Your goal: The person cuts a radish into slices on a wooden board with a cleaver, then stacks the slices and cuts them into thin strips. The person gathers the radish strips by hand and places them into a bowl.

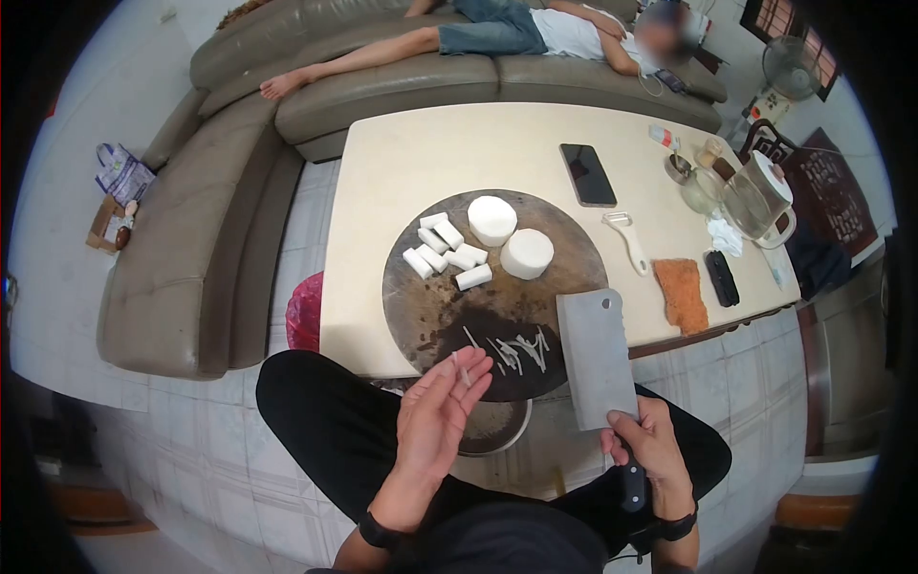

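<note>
My right hand (645, 445) grips the black handle of a cleaver (595, 354), its broad blade pointing up beside the board's right edge. My left hand (440, 407) is palm up over the near edge of the round chopping board (406, 320). Its fingers are curled around a thin pale strip (466, 376). More thin peel strips (521, 352) lie on the dark wet part of the board. Farther back are two thick white radish rounds (492, 221) and several cut white radish blocks (473, 277).
On the cream table (373, 153) are a phone (587, 175), a peeler (626, 243), an orange cloth (681, 297), a black case (722, 278) and a clear jug (760, 199). Below the board stands a bin (497, 430). A person (497, 33) lies on the sofa (382, 83).
</note>
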A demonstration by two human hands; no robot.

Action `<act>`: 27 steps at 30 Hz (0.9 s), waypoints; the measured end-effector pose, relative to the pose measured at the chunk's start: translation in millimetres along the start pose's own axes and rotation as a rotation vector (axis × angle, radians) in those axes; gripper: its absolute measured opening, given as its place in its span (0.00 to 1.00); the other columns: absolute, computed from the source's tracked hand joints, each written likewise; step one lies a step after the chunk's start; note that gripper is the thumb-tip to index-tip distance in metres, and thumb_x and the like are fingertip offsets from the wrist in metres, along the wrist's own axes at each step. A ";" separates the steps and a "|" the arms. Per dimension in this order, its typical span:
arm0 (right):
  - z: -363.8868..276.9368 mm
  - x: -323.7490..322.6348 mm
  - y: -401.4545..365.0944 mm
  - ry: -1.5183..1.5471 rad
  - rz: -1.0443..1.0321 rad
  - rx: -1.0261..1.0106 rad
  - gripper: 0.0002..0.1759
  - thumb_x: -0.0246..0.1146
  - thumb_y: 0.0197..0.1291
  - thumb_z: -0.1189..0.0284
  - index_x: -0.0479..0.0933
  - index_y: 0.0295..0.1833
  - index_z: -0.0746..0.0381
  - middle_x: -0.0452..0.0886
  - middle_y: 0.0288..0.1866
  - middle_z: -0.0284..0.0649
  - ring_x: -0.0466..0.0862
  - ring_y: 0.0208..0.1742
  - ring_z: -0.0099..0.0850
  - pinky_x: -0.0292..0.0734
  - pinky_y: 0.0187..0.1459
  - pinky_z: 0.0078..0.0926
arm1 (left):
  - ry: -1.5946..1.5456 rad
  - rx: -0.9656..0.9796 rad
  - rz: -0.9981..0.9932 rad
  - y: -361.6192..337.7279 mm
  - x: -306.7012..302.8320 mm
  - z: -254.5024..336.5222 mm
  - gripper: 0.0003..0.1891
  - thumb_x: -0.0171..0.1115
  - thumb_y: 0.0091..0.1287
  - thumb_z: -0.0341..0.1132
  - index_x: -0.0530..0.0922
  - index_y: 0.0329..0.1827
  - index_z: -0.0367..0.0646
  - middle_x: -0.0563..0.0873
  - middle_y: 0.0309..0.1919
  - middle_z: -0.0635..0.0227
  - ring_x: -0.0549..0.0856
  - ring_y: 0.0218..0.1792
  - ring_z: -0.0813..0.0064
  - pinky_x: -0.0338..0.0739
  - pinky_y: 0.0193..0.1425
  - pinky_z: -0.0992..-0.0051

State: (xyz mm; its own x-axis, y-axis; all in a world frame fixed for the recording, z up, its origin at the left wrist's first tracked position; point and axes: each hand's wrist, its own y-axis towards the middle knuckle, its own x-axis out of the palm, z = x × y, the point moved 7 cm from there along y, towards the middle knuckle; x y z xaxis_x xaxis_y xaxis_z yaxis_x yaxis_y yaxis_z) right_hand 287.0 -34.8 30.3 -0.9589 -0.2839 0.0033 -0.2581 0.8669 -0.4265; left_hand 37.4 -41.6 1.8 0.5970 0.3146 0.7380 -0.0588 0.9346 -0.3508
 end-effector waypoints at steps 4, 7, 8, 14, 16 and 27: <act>4.9 -7.9 -3.2 -0.052 -0.006 0.029 0.08 0.54 0.67 0.77 0.76 0.38 0.70 0.78 0.21 0.38 0.71 0.14 0.19 0.65 0.18 0.17 | 0.014 0.172 0.069 -0.9 -6.4 14.7 0.17 0.53 0.75 0.34 0.74 0.59 0.30 0.82 0.55 0.54 0.81 0.57 0.62 0.75 0.66 0.64; 7.2 -6.2 -3.1 -0.004 -0.009 0.074 0.08 0.55 0.67 0.77 0.76 0.37 0.71 0.79 0.21 0.38 0.71 0.14 0.19 0.65 0.18 0.17 | -0.042 0.187 0.226 -8.2 -20.8 19.6 0.17 0.54 0.75 0.35 0.73 0.59 0.31 0.83 0.50 0.56 0.82 0.55 0.64 0.74 0.66 0.63; 7.0 -3.4 -1.3 -0.004 -0.013 0.075 0.08 0.55 0.67 0.77 0.76 0.37 0.71 0.79 0.21 0.38 0.71 0.14 0.19 0.65 0.18 0.17 | -0.041 0.189 0.229 -9.9 -25.3 19.6 0.17 0.54 0.75 0.35 0.73 0.59 0.31 0.83 0.50 0.56 0.82 0.55 0.64 0.74 0.66 0.63; 0.0 32.2 23.7 -0.010 -0.187 0.072 0.07 0.54 0.65 0.77 0.76 0.36 0.70 0.79 0.21 0.38 0.70 0.14 0.19 0.65 0.18 0.17 | -0.171 0.044 0.349 -19.8 -68.9 -3.5 0.12 0.55 0.73 0.35 0.75 0.54 0.37 0.83 0.44 0.63 0.82 0.48 0.67 0.76 0.62 0.65; -5.8 41.7 32.9 -0.016 -0.231 0.072 0.08 0.54 0.65 0.77 0.76 0.35 0.69 0.79 0.21 0.38 0.70 0.14 0.19 0.64 0.19 0.16 | -0.214 -0.003 0.358 -18.5 -76.6 -11.5 0.11 0.57 0.73 0.35 0.76 0.52 0.39 0.83 0.43 0.65 0.82 0.47 0.67 0.77 0.61 0.65; 4.0 86.4 41.9 -0.238 -0.634 0.162 0.12 0.55 0.68 0.73 0.74 0.32 0.67 0.78 0.21 0.33 0.71 0.16 0.18 0.66 0.21 0.18 | -0.273 -0.103 0.250 -11.7 -83.3 -26.5 0.12 0.54 0.74 0.41 0.77 0.50 0.41 0.84 0.44 0.65 0.82 0.49 0.68 0.75 0.61 0.64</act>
State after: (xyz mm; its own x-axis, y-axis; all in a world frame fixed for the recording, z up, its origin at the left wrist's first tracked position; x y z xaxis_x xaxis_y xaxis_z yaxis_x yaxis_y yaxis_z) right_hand 193.8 -24.7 9.1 -0.5723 -0.8132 0.1055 -0.7206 0.4373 -0.5380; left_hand 9.6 -83.1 -70.8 0.3381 0.5767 0.7437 -0.0863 0.8059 -0.5857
